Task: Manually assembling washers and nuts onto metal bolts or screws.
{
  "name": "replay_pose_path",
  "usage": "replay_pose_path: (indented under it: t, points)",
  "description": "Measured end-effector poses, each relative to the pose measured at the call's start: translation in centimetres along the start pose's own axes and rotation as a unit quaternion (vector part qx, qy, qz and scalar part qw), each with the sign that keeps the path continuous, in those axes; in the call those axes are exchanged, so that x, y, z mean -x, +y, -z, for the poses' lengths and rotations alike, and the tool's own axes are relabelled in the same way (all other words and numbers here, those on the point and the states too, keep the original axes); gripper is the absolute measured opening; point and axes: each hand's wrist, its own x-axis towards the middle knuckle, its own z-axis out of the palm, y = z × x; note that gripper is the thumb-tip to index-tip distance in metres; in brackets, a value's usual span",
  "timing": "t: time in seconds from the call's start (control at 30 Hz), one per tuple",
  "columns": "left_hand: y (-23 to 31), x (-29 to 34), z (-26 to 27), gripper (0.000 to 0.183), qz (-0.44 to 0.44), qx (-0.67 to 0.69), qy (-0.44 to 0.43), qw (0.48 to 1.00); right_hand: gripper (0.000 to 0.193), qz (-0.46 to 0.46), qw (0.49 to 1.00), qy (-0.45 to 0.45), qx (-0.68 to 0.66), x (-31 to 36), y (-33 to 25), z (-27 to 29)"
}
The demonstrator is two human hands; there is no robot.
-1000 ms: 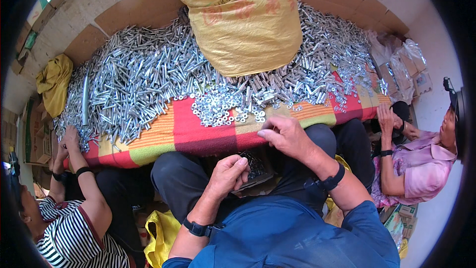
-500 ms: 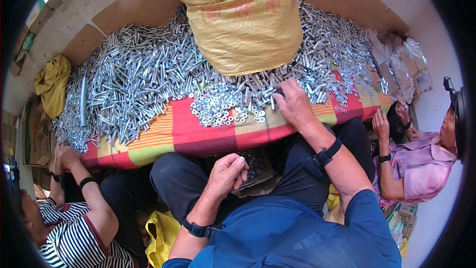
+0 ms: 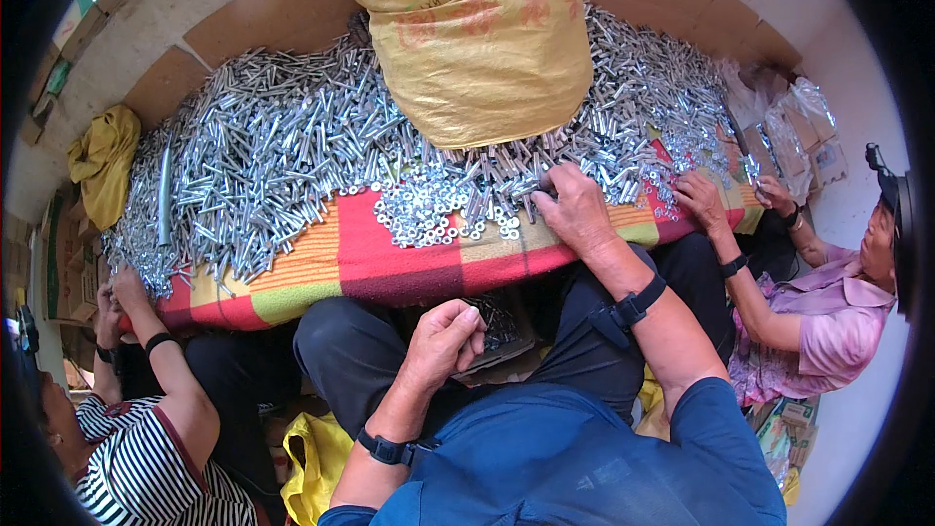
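Observation:
My left hand (image 3: 445, 339) hovers above my lap, fingers curled in with the thumb against them; whatever they hold, if anything, is hidden. At the near edge of a long heap of silvery metal sleeves and bolts (image 3: 282, 146), my right hand (image 3: 579, 212) reaches in with bent, closed fingers. Its fingertips touch the sleeves there, and what they grip cannot be made out. Left of that hand lies a small pile of washers and nuts (image 3: 417, 214) on the checked red, yellow and green blanket (image 3: 390, 268).
A large yellow woven sack (image 3: 482, 58) stands over the heap's middle. Beneath the blanket's edge, a container of metal parts (image 3: 502, 331) sits by my knees. People work at left (image 3: 146, 429) and right (image 3: 818, 321). Plastic bags (image 3: 804, 117) lie at the far right.
The right-hand person's hands have moved up onto the small parts at the blanket's right end. My right hand has shifted slightly at the heap's edge; my left hand has barely moved.

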Motion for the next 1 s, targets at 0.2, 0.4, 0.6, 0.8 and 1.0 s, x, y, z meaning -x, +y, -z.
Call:
replay_pose_path:
  t: [0.2, 0.4, 0.6, 0.8, 1.0]
  points:
    - [-0.1, 0.1, 0.2, 0.029, -0.005, 0.005, 0.002, 1.000, 0.021, -0.035, 0.999, 0.007, -0.002, 0.2, -0.5, -0.6]
    - [-0.1, 0.3, 0.1, 0.028, -0.031, 0.002, 0.003, 1.000, 0.021, -0.042, 0.999, 0.014, -0.015, 0.0, -0.1, -0.6]
    - [-0.3, 0.6, 0.4, 0.027, -0.046, 0.021, 0.008, 0.999, 0.020, -0.030, 0.999, -0.029, -0.029, 0.7, -0.1, 0.4]
    - [-0.1, 0.9, 0.3, 0.027, -0.048, 0.031, 0.009, 0.998, 0.017, -0.012, 0.999, -0.039, 0.003, 1.2, 0.3, 0.3]
    - [-0.2, 0.9, 0.2, 0.028, -0.054, 0.041, 0.011, 0.998, 0.016, -0.118, 0.979, -0.038, -0.161, 1.4, -0.5, 1.1]
